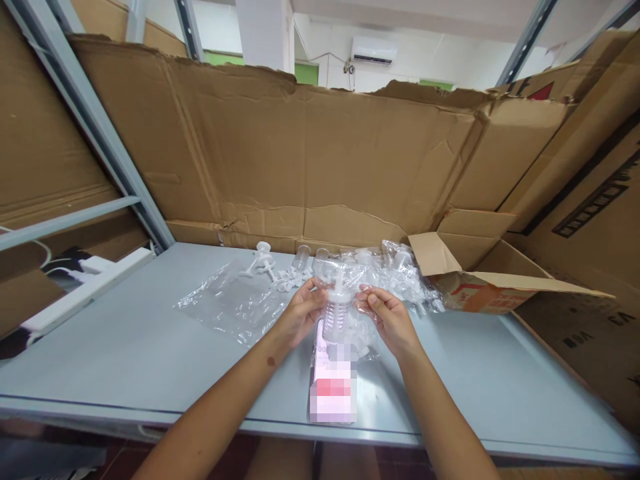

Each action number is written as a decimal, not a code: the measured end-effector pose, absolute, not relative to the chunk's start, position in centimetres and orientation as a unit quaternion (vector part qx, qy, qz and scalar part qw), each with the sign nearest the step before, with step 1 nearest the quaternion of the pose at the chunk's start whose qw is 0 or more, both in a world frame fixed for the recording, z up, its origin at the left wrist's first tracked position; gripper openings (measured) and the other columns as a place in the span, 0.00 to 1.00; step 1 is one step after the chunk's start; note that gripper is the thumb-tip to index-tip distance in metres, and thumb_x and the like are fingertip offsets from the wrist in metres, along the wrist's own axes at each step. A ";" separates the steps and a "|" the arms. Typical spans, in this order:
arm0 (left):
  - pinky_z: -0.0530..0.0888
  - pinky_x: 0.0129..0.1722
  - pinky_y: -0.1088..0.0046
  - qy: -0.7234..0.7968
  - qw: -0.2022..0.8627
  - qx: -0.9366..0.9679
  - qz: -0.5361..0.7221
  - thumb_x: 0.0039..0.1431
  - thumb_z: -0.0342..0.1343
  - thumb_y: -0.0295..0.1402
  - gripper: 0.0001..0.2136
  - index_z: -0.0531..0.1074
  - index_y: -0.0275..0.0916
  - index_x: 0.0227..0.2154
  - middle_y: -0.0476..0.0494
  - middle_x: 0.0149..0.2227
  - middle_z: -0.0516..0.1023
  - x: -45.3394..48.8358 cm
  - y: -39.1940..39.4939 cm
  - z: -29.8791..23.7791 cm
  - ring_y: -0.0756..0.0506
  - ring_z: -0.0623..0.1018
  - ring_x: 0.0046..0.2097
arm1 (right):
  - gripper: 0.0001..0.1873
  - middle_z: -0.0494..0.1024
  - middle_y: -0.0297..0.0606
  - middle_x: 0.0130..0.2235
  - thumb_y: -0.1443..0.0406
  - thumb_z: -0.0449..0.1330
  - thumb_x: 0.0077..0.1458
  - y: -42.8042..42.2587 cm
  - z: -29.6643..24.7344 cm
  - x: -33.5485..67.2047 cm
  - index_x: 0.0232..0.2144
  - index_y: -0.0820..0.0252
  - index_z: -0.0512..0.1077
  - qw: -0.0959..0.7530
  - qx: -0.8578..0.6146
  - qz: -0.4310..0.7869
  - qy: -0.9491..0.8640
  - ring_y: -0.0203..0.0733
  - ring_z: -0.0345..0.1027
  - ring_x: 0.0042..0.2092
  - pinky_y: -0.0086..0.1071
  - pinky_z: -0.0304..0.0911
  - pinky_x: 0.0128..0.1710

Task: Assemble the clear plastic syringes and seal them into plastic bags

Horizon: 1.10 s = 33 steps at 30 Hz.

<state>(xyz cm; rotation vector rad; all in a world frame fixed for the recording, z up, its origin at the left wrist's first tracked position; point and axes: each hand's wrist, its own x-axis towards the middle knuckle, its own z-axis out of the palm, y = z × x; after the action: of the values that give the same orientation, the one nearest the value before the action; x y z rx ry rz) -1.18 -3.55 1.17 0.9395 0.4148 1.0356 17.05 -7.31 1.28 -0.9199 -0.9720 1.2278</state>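
Both my hands meet over the middle of the grey table [125,347]. My left hand [300,313] and my right hand [387,319] pinch the open top of a clear plastic packet [334,373] with a pink and white printed card. A small clear ribbed bottle [335,313] with a white pump top stands between my fingers at the packet's mouth. Fingers of both hands are closed on the packet's edges.
Empty clear bags [235,300] lie to the left. White pump parts [260,261] and more clear bottles [310,257] sit behind my hands. An open cardboard box [480,273] lies at the right. Cardboard sheets [325,153] wall the back and sides. A white power strip [90,283] lies at the left.
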 end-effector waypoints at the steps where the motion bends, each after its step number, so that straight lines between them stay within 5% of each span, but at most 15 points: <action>1: 0.65 0.32 0.78 0.186 0.745 0.429 0.476 0.48 0.58 0.34 0.10 0.66 0.40 0.34 0.50 0.32 0.71 -1.2 -3.5 1.1 0.54 0.70 0.29 | 0.13 0.78 0.38 0.34 0.59 0.63 0.43 -7.4 1.4 17.0 0.34 0.55 0.75 0.621 -0.390 0.535 -0.420 0.39 0.70 0.33 0.35 0.64 0.38; 8: 0.65 0.34 0.78 0.210 0.733 0.435 0.480 0.48 0.58 0.35 0.08 0.64 0.39 0.28 0.52 0.27 0.69 -1.1 -3.6 0.7 0.53 0.69 0.29 | 0.18 0.75 0.41 0.43 0.57 0.61 0.46 -7.8 1.5 16.8 0.40 0.54 0.72 0.564 -0.352 0.595 -0.451 0.44 0.68 0.42 0.36 0.64 0.39; 15: 0.65 0.34 0.76 0.222 0.642 0.578 0.451 0.47 0.58 0.38 0.10 0.66 0.36 0.23 0.49 0.27 0.69 -1.1 -4.1 1.5 0.50 0.69 0.32 | 0.11 0.78 0.37 0.31 0.61 0.65 0.41 -7.2 0.3 16.8 0.30 0.59 0.77 0.577 -0.427 0.533 -0.448 0.40 0.69 0.33 0.37 0.63 0.39; 19: 0.64 0.40 0.74 0.243 0.624 0.574 0.471 0.46 0.58 0.37 0.09 0.70 0.37 0.27 0.45 0.37 0.72 -1.4 -3.8 1.7 0.46 0.70 0.41 | 0.09 0.77 0.35 0.25 0.61 0.65 0.41 -7.0 0.3 17.0 0.29 0.59 0.77 0.582 -0.440 0.510 -0.456 0.36 0.68 0.29 0.34 0.63 0.37; 24: 0.63 0.33 0.77 0.236 0.678 0.503 0.481 0.46 0.58 0.36 0.12 0.62 0.36 0.18 0.48 0.31 0.73 -1.8 -3.5 2.0 0.52 0.69 0.30 | 0.12 0.79 0.37 0.30 0.60 0.64 0.43 -7.4 0.8 17.0 0.32 0.57 0.77 0.572 -0.408 0.535 -0.469 0.39 0.71 0.31 0.36 0.64 0.38; 33: 0.56 0.23 0.80 0.229 0.679 0.500 0.486 0.47 0.58 0.37 0.14 0.58 0.36 0.18 0.54 0.20 0.63 -2.3 -3.0 1.7 0.56 0.59 0.21 | 0.17 0.76 0.43 0.43 0.59 0.60 0.49 -8.2 1.4 18.1 0.43 0.54 0.72 0.478 -0.368 0.600 -0.525 0.47 0.70 0.45 0.44 0.61 0.46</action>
<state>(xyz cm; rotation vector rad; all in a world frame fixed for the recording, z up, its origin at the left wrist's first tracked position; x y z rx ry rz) -2.27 -3.01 1.70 1.1240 0.5138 1.0908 18.07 -8.19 1.39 -0.8991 -1.2815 1.4663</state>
